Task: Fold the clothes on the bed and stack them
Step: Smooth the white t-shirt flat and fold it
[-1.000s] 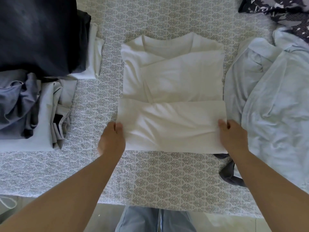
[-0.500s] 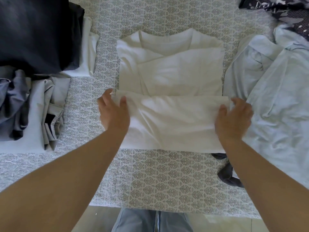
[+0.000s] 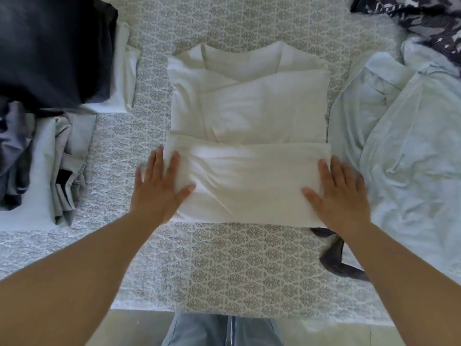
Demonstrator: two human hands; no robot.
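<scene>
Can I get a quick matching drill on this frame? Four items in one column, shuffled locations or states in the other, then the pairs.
Items
1. white shirt
2. pale blue garment
3. dark folded garment
4. hands: left hand, right hand

Descriptions
A. top left corner, on a stack
B. flat on the shirt's folded-up bottom band, fingers straight
C. centre of the bed, partly folded
D. rumpled and unfolded, at the right

Pairs: 1-C, 2-D, 3-A, 4-B
</scene>
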